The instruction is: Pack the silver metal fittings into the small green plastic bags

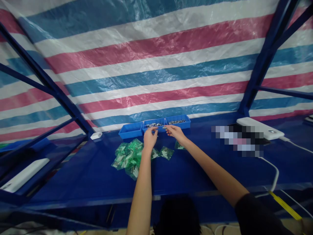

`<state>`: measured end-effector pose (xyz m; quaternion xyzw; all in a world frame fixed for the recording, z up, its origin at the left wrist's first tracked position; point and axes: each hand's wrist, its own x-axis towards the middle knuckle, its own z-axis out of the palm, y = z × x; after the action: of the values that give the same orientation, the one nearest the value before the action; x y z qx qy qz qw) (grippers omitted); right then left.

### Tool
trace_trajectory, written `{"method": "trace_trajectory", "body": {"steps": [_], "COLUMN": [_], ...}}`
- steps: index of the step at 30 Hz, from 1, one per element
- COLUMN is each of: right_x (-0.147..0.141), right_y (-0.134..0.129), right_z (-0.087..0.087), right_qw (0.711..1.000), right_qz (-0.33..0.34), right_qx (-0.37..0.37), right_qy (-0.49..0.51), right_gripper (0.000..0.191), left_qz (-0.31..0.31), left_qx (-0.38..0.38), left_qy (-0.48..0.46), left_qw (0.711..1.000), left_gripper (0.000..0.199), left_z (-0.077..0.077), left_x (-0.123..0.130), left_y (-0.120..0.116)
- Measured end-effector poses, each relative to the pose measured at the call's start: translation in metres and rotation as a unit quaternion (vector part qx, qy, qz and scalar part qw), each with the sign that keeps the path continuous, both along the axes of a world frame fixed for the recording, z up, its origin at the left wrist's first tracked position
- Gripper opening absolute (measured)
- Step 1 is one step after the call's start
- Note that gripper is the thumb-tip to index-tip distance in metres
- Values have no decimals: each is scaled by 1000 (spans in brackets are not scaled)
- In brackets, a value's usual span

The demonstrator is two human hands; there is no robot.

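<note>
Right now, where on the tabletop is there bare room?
Bare tabletop shows left of the green packets, between the forearms, and between the right hand and the blurred item. It is crowded by the blue trays, with the left hand close in.

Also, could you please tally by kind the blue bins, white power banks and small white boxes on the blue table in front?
Blue bins: 3
White power bank: 1
Small white box: 1
Total: 5
</note>
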<state>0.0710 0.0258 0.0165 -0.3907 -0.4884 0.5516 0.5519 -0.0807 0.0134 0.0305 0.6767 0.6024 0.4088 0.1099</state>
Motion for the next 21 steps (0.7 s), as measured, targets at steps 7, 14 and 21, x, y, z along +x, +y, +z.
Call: {"method": "trace_trajectory", "body": {"steps": [7,14,21], "right_x": [9,5,-6], "right_y": [7,9,9], "right_z": [-8,-10,6], "right_qw": [996,994,994], "right_qz": [-67,-58,14], "right_qx": [-11,-13,73], "right_qy": [-64,-92,80], "right_gripper": [31,25,40], "left_qz": [47,45,-57], "left_qx": [-114,-150,-175], "left_qy": [198,138,56], "left_qw": [972,978,981], "left_gripper": [37,11,11], "left_z": [-8,-11,-21], "left_x": [7,-5,3], "left_y": [-13,-5,1]}}
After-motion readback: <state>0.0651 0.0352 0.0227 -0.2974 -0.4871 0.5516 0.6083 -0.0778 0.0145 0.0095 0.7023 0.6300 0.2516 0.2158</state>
